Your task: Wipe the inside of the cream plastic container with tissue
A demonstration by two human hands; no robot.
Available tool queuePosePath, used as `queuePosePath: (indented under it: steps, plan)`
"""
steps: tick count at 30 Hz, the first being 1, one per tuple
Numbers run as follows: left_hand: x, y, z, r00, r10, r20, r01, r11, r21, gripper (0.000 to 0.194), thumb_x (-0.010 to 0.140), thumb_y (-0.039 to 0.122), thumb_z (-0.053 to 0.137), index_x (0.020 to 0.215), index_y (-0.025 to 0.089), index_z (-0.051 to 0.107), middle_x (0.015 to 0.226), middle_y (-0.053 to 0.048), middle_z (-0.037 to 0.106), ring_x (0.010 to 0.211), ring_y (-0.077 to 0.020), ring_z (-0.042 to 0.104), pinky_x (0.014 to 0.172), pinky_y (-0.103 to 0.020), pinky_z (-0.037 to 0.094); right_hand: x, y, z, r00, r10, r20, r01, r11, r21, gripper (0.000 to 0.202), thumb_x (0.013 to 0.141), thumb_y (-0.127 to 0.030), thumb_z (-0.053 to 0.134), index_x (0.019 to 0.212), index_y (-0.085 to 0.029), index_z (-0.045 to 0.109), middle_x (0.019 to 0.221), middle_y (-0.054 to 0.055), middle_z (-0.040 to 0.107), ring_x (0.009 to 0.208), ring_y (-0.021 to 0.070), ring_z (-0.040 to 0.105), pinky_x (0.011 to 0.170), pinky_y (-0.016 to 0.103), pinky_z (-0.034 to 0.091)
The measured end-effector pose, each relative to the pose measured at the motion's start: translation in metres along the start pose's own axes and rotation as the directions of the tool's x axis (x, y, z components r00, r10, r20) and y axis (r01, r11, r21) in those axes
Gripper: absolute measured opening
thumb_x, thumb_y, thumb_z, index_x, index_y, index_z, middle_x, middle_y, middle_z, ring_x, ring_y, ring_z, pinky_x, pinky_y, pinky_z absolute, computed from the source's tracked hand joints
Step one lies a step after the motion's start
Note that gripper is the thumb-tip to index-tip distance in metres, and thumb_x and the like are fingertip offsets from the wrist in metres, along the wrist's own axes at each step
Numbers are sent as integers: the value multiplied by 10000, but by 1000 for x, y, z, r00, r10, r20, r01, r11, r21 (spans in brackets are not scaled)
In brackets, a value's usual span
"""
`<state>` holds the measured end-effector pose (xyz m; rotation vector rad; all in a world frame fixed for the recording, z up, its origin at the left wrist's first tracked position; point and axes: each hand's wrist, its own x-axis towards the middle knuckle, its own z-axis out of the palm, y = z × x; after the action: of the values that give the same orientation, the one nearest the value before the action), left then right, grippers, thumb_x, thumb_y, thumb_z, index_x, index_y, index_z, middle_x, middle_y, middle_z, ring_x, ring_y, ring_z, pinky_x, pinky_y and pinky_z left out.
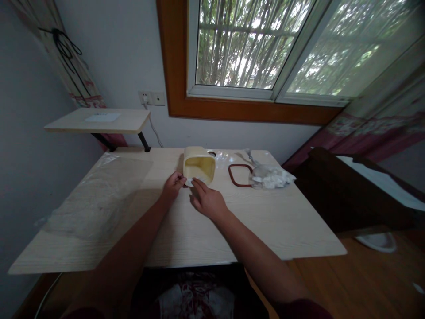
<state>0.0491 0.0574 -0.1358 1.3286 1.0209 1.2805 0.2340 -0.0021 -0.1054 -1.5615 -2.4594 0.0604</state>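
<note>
A cream-coloured plastic container point(199, 153) lies on the table with its rounded-square opening facing me. A small whitish piece point(189, 181), too small to name, shows at its lower front rim. My left hand point(173, 185) is closed at the rim's lower left corner, its fingertips on the whitish piece and the edge. My right hand point(210, 200) reaches to the same rim with fingers stretched out and thumb apart, fingertips touching near the piece. To the right lies a brown rounded-square ring frame point(229, 173), apart from both hands.
A clear plastic bag with white contents point(272, 176) touches the brown frame. Flat clear plastic wrapping point(96, 195) covers the table's left side. A raised shelf point(73, 122) stands at the back left, below wall sockets point(152, 98). A dark piece of furniture point(332, 195) is at right.
</note>
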Motion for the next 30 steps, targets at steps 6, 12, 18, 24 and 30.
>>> queuePosePath:
  steps: [6,12,18,24,30]
  plan:
    - [1,-3,-2,1000,11,-2,-11,1000,26,336,803,477,690,805,198,502,721,23,608,690,-145,630,682,-269,515,1,10,0,991,126,-44,-128,990,-58,587,1036,-507,323,1535,-213,421,1618,127,379,1077,264,707,857,397,590]
    - [0,-2,1,1000,-11,6,11,1000,-25,324,798,451,701,816,196,502,716,27,615,683,-138,620,671,-256,500,2,5,1,999,36,-37,-35,999,11,586,1044,-517,332,1532,-207,429,1607,119,402,1136,257,685,881,374,593]
    - [0,-2,0,1000,-16,21,16,1000,-19,311,795,441,700,808,192,514,701,24,625,675,-139,628,685,-260,499,0,6,1,999,-29,-37,30,999,41,572,1049,-505,347,1541,-222,415,1607,92,405,1165,243,674,916,365,587]
    - [2,-3,-1,1000,7,11,-7,1000,-6,327,786,452,709,792,190,514,698,29,608,670,-137,617,667,-258,499,1,20,-1,993,103,-55,-104,995,-11,561,1053,-504,331,1508,-202,462,1592,109,427,1159,275,680,861,390,606]
    - [-1,3,1,1000,-10,9,10,1000,-8,312,805,443,701,807,193,514,704,27,621,673,-142,628,688,-269,507,0,13,2,996,-56,-70,61,996,71,566,1051,-493,371,1534,-203,419,1597,95,422,1241,238,633,924,352,588]
